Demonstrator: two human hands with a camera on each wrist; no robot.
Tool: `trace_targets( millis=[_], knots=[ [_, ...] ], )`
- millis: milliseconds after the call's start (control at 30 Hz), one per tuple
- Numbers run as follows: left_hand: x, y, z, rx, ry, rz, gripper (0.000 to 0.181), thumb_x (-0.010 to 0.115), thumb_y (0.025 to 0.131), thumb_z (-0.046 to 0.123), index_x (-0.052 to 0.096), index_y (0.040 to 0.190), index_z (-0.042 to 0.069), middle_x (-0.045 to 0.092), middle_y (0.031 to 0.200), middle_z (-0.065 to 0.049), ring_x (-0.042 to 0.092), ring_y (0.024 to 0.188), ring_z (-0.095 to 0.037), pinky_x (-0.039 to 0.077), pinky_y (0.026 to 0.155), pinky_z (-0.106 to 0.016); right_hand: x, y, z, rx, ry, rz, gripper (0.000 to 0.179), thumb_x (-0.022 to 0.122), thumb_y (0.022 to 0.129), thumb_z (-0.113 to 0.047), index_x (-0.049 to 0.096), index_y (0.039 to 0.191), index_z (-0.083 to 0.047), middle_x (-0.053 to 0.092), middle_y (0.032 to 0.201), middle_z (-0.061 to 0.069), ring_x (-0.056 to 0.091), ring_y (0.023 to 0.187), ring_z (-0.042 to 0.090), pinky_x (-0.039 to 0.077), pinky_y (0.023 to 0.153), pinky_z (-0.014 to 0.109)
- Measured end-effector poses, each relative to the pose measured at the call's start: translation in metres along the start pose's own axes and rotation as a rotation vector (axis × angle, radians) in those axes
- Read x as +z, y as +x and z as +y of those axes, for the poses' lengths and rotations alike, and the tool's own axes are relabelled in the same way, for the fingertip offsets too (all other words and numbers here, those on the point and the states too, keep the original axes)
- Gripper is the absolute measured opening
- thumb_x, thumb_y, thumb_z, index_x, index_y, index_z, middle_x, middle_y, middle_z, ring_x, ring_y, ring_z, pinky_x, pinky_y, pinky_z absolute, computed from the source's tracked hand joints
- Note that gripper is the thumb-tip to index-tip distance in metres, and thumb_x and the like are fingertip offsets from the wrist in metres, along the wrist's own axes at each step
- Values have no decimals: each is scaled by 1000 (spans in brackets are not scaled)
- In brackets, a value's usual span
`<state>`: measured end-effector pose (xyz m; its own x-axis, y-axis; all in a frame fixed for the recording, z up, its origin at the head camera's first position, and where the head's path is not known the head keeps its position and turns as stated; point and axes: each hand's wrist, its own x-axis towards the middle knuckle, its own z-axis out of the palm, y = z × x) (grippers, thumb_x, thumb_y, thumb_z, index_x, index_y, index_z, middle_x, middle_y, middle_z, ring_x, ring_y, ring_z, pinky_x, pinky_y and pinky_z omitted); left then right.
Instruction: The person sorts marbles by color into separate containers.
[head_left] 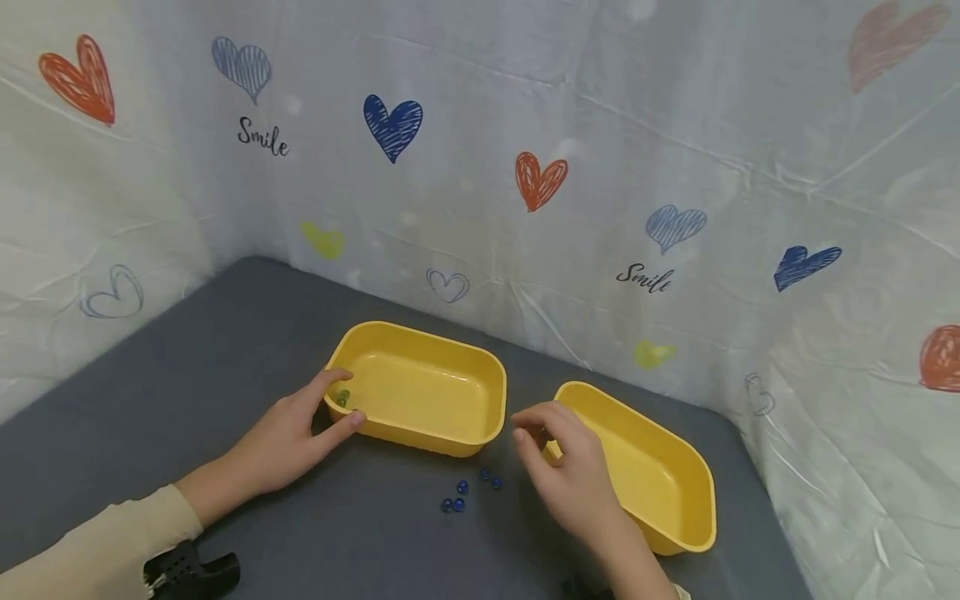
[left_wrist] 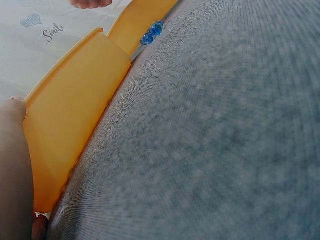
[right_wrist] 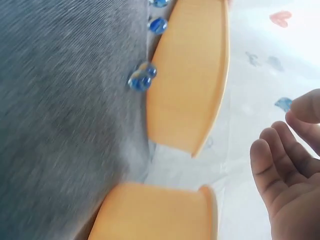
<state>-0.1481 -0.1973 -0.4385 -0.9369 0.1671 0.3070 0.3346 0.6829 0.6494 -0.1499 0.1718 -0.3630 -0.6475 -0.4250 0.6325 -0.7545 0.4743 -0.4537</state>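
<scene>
My left hand (head_left: 281, 442) grips the near left corner of a yellow bin (head_left: 420, 446), its thumb on the rim. Inside that bin, next to the fingers, lie small green marbles (head_left: 342, 398). Several blue glass marbles (head_left: 462, 487) lie on the grey cloth in front of the bin; they also show in the right wrist view as blue marbles (right_wrist: 140, 81). Raised between them and a second yellow bin (head_left: 675, 517) is my right hand (head_left: 566, 471). Its fingers are loosely bent, thumb and index tips close together, with nothing seen between them.
Dark grey cloth (head_left: 187, 358) covers the table. The second bin stands at an angle to the right, partly behind my right hand. A white curtain (head_left: 465, 100) printed with hearts hangs along the back and sides.
</scene>
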Motion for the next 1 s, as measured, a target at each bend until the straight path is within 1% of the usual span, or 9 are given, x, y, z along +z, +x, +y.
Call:
trace_targets(
  millis=[133, 233, 300, 433, 533, 633, 733, 867, 1000],
  knots=[
    [-1, 0, 2, -9, 8, -12, 69, 57, 96, 56, 36, 149, 18, 65, 101, -1, 56, 69, -9, 45, 73, -37, -9, -7, 5, 17, -50, 38, 21, 71, 92, -6, 70, 106, -22, 66, 97, -10, 58, 81, 6, 52, 69, 28],
    [-2, 0, 2, -18, 15, -24, 68, 56, 97, 56, 35, 150, 19, 53, 76, 4, 39, 50, -9, 41, 67, -33, -16, -12, 6, 68, -91, 46, 19, 71, 93, -7, 70, 105, -21, 67, 98, -9, 59, 84, 6, 53, 71, 29],
    [-2, -1, 2, -19, 17, -23, 68, 57, 97, 56, 35, 150, 19, 52, 73, 3, 38, 49, -10, 40, 64, -32, -22, -14, 6, 107, -116, 51, 16, 71, 92, -8, 70, 105, -19, 68, 99, -8, 61, 86, 7, 53, 74, 30],
    [-1, -1, 1, -6, 17, -5, 68, 58, 96, 56, 37, 149, 18, 67, 100, -6, 57, 70, -12, 47, 70, -37, -35, -21, 9, 188, -176, 74, 15, 71, 93, -12, 70, 108, -16, 69, 104, -7, 62, 93, 11, 51, 81, 29],
    [0, -1, 0, 2, 14, 7, 69, 59, 95, 56, 38, 149, 18, 62, 128, -10, 62, 93, -15, 48, 78, -42, -47, -27, 12, 251, -212, 108, 17, 71, 94, -15, 70, 111, -18, 68, 110, -8, 62, 100, 13, 47, 87, 23],
    [0, 0, 1, -5, 0, 2, 70, 59, 95, 57, 37, 149, 18, 59, 133, -11, 63, 98, -18, 49, 81, -44, -57, -34, 18, 325, -233, 153, 17, 70, 95, -16, 69, 111, -21, 66, 117, -8, 59, 109, 11, 40, 94, 17],
    [0, 0, 0, -5, -5, -3, 71, 59, 95, 57, 36, 150, 17, 57, 137, -11, 62, 105, -20, 50, 82, -45, -67, -40, 23, 407, -242, 193, 15, 69, 96, -17, 70, 110, -20, 63, 123, -7, 55, 118, 11, 37, 99, 18],
    [0, 0, 0, -11, -12, -13, 71, 58, 96, 57, 36, 150, 17, 56, 138, -11, 62, 100, -18, 49, 78, -43, -79, -48, 26, 505, -274, 239, 19, 69, 96, -22, 71, 113, -15, 60, 132, -3, 51, 126, 19, 39, 102, 39],
    [0, 0, 0, -11, -12, -10, 71, 58, 96, 57, 36, 150, 17, 56, 136, -11, 62, 97, -17, 49, 78, -42, -93, -57, 28, 637, -278, 271, 31, 68, 97, -30, 67, 123, -12, 49, 146, 4, 42, 135, 30, 35, 101, 60]
  ],
)
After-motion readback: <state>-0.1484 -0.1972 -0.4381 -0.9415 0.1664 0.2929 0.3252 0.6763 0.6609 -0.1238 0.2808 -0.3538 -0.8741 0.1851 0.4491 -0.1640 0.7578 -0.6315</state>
